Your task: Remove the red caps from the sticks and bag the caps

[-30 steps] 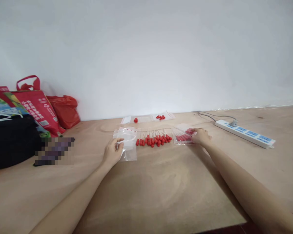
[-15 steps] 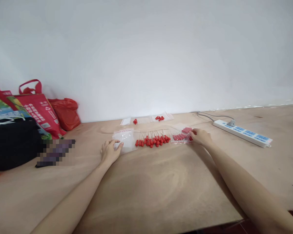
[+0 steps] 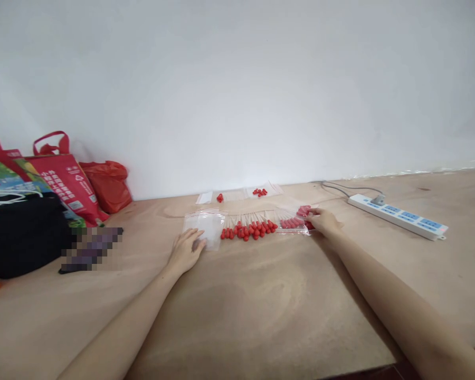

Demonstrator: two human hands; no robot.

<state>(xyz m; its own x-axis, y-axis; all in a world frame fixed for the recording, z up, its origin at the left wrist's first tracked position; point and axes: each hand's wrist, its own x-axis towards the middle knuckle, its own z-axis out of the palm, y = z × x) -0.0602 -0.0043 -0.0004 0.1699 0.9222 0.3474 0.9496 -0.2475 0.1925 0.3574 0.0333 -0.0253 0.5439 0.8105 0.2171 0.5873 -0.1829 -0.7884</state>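
Resting unclenched on clear bag (image 3: 212,230): left hand (image 3: 187,252); filled bag (image 3: 290,223) at right hand (image 3: 325,223), grip unclear.

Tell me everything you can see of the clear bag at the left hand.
The clear bag looks like thin, see-through plastic, cloudy white across the middle, with a narrow strip along its far edge. It lies flat on the table, its right edge close to the red-tipped sticks. The left hand rests over its near left part, hiding that corner. Whether it is one bag or several stacked, I cannot tell.
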